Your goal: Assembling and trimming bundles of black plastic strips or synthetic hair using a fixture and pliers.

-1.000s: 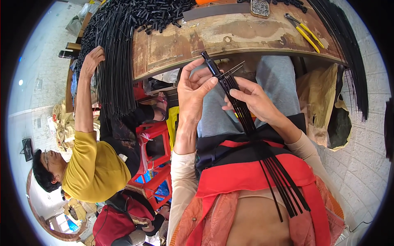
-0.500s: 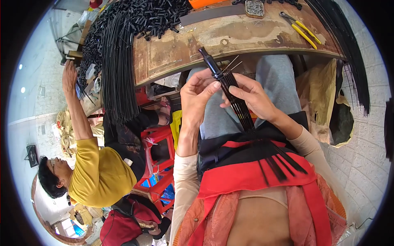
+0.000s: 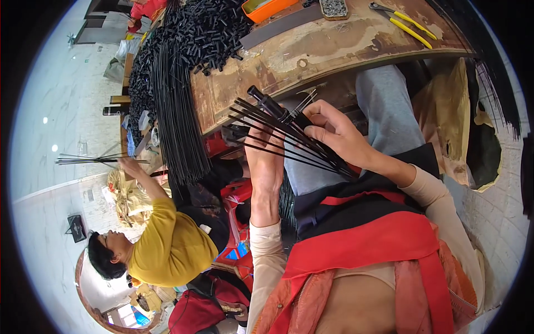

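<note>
What looks like a black umbrella frame (image 3: 269, 104) is held over my lap, short of the table's front edge. Its stubby tube points up and to the left, and several thin black ribs (image 3: 289, 136) fan out on its left side. My right hand (image 3: 340, 135) is closed, with thumb and fingers pinching the ribs just below the collar. Behind the fanned ribs, my left hand (image 3: 263, 161) is up against the frame near the collar and appears closed on it; the ribs cover most of its fingers. A few thin metallic rods stick out beside the collar.
The worn wooden table (image 3: 334, 47) bears a heap of short black tubes (image 3: 214, 28), yellow-handled pliers (image 3: 410, 28), a small tray of metal bits (image 3: 334, 8) and an orange container (image 3: 267, 8). Long black rods (image 3: 175, 111) hang off its edge. Leftward, a co-worker in yellow (image 3: 172, 239) holds rods.
Several ribs have swung up and left, now crossing before my left hand. The tube has shifted left and down. The co-worker's hand has lowered and now shows rods in it.
</note>
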Tool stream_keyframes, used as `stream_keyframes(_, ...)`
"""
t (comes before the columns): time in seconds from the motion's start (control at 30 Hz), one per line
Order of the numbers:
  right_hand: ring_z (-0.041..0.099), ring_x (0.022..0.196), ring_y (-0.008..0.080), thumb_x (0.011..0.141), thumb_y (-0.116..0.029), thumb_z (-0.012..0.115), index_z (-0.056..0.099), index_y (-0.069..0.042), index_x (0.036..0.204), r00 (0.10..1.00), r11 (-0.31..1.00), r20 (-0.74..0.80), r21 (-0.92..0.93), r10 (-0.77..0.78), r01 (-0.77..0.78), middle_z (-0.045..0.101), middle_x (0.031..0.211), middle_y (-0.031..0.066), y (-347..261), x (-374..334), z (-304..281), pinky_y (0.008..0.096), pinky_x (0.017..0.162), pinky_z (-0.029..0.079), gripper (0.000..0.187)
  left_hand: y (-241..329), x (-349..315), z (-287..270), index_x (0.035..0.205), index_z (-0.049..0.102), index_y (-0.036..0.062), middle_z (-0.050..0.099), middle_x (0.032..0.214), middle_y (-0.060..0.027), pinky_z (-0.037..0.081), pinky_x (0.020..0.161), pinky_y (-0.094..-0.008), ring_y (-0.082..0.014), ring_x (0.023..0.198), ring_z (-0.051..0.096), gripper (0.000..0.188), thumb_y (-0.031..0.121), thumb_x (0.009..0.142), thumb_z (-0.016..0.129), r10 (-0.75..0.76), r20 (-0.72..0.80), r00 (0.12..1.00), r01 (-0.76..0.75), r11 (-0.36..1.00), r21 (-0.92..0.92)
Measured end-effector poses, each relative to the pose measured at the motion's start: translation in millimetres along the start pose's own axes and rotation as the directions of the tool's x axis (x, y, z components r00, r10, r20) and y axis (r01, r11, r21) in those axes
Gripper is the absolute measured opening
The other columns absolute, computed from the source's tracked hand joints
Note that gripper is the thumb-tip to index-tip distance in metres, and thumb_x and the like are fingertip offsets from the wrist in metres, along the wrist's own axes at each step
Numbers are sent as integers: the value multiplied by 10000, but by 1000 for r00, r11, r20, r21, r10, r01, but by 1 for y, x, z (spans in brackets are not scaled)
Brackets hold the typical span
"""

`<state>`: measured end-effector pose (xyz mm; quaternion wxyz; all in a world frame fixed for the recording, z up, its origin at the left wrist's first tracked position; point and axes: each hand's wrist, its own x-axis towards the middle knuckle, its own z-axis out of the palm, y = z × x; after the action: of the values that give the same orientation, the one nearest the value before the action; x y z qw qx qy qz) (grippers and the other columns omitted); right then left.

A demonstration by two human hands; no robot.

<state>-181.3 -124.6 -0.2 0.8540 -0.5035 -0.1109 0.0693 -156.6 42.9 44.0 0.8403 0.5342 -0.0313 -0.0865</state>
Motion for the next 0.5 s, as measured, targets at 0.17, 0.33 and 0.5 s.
stream_keyframes(0.17, 537, 950, 73, 962, -55, 513, 506, -15, 1099, 999, 998, 39, 63, -13, 11, 577, 1031, 32, 7, 8, -10, 242, 843, 446, 143, -4, 14, -7, 1270, 486, -48, 588, 1175, -115, 481, 927, -302, -198, 1042, 597, 364, -30, 914, 563, -87, 81, 993, 97, 988, -118)
stream_keyframes(0.33, 537, 920, 62, 967, -80, 513, 533, -22, 1060, 994, 991, 94, 117, 54, -65, 588, 973, 10, 5, 13, -16, 231, 819, 445, 112, -2, 21, -9, 1275, 481, -44, 590, 1142, -101, 481, 912, -299, -188, 1020, 596, 364, -15, 920, 557, -84, 156, 984, 81, 996, 26)
stream_keyframes(0.5, 529, 890, 46, 968, -106, 526, 539, -21, 1047, 994, 990, 74, 109, 76, -84, 583, 949, -2, 8, 16, -20, 219, 795, 441, 117, -1, 25, -2, 1263, 494, -45, 590, 1130, -87, 472, 910, -293, -174, 1019, 590, 380, -34, 891, 574, -136, 157, 978, 135, 991, 19)
